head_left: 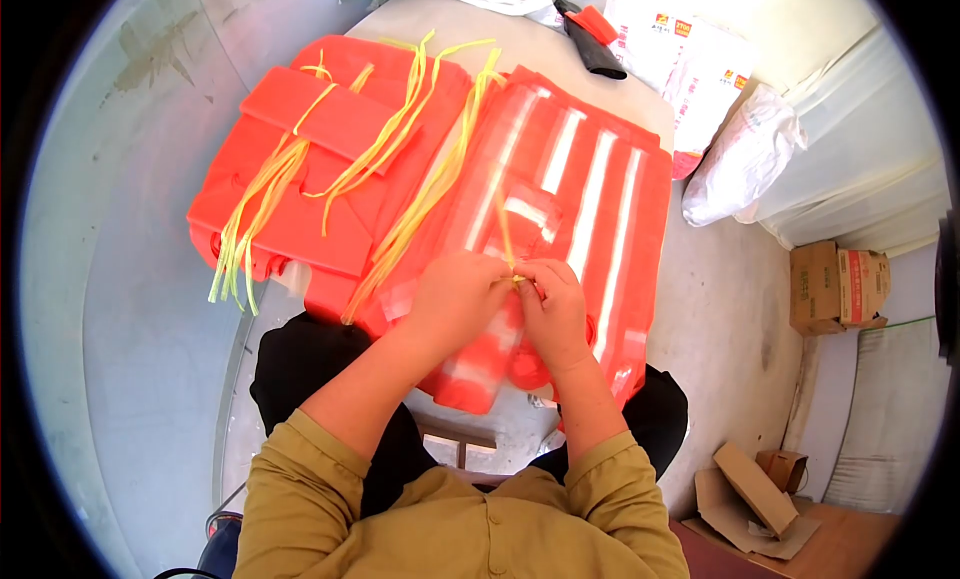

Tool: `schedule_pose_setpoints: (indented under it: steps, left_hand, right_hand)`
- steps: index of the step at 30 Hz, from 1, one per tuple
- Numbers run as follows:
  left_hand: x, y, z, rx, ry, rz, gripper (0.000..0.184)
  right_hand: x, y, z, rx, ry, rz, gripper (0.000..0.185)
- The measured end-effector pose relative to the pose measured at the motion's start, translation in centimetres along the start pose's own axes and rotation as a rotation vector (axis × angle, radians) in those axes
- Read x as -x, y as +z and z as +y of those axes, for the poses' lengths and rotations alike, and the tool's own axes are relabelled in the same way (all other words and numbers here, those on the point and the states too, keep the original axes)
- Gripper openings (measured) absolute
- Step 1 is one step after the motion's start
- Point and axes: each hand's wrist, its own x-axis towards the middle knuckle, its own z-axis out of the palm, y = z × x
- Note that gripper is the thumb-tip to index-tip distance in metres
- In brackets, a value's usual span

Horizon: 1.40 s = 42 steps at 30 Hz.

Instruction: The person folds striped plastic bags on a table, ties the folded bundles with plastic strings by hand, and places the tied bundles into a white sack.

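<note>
My left hand (458, 291) and my right hand (552, 307) meet in the middle, fingers pinched on a yellow plastic strip (505, 231). A small twist or knot of the strip shows between the fingertips. Both hands are just above a stack of red plastic bags (625, 249) with pale shiny stripes. To its left lies another pile of folded red bags (235, 204). Loose bunches of yellow strips (440, 184) are draped across that pile and along the gap between the two. My hands hide part of the stack's near middle.
A black and red item (592, 44) lies at the table's far edge (470, 17). White printed sacks (690, 64) and a stuffed white bag (745, 159) are beyond, to the right. Cardboard boxes (838, 287) stand by the right wall; opened cardboard (745, 499) is lower right.
</note>
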Motion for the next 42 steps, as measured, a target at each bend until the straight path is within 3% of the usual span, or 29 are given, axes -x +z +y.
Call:
schedule_pose_setpoints:
  steps: [1, 4, 7, 10, 18, 24, 26, 28, 30, 33, 34, 37, 40, 42]
  left_hand:
    - [0.0, 0.0, 0.1, 0.007, -0.023, -0.009, 0.009]
    - [-0.2, -0.3, 0.5, 0.034, -0.098, -0.05, 0.011]
    - [-0.4, -0.3, 0.5, 0.05, -0.155, -0.089, 0.015]
    - [-0.5, -0.1, 0.2, 0.022, -0.16, -0.099, 0.014]
    - [-0.6, -0.3, 0.4, 0.035, -0.192, -0.132, 0.014]
    - [-1.2, -0.4, -0.7, -0.394, -0.012, -0.081, 0.012]
    - [-1.4, -0.7, 0.4, -0.448, 0.098, 0.198, 0.015]
    - [-1.4, -0.8, 0.9, -0.376, 0.128, 0.308, 0.018]
    - [-0.8, -1.3, 0.8, -0.187, 0.072, 0.254, 0.023]
    - [1.1, -1.4, -0.2, -0.072, -0.101, -0.161, 0.031]
    - [1.6, -1.4, -0.2, -0.07, -0.096, -0.174, 0.034]
    - [2.4, -2.4, 0.5, -0.006, -0.142, -0.207, 0.043]
    - [2.5, -3.3, 0.8, 0.248, -0.327, -0.182, 0.057]
    - [3.0, -2.3, -1.1, 0.515, -0.48, -0.121, 0.066]
  right_hand:
    - [0.1, -0.1, 0.0, 0.004, -0.012, -0.013, 0.018]
    - [0.8, 0.5, -0.5, -0.424, 0.533, -0.053, 0.018]
    - [-0.4, -1.2, -0.8, -0.927, 0.764, -0.213, 0.02]
    - [-0.1, -2.0, -0.5, -0.665, 0.657, -0.327, 0.02]
    - [1.3, -1.5, 0.4, -0.353, 0.288, -0.173, 0.016]
    - [3.1, -2.5, 1.2, -0.129, 0.202, -0.215, 0.017]
    - [3.3, -2.7, 1.3, -0.087, 0.192, -0.202, 0.023]
    - [3.2, -3.2, 0.6, -0.035, 0.202, -0.154, 0.032]
    - [3.1, -3.2, 0.3, -0.06, 0.328, -0.156, 0.04]
    - [1.8, -3.5, -1.5, -0.031, 0.432, -0.243, 0.045]
    - [1.3, -3.6, -2.2, -0.01, 0.45, -0.287, 0.045]
    - [1.3, -3.3, -3.4, -0.146, 0.606, -0.22, 0.05]
    - [1.1, -3.5, -5.4, -0.755, 0.645, -0.124, 0.054]
    - [0.4, -4.1, -7.5, -0.96, 0.532, -0.195, 0.059]
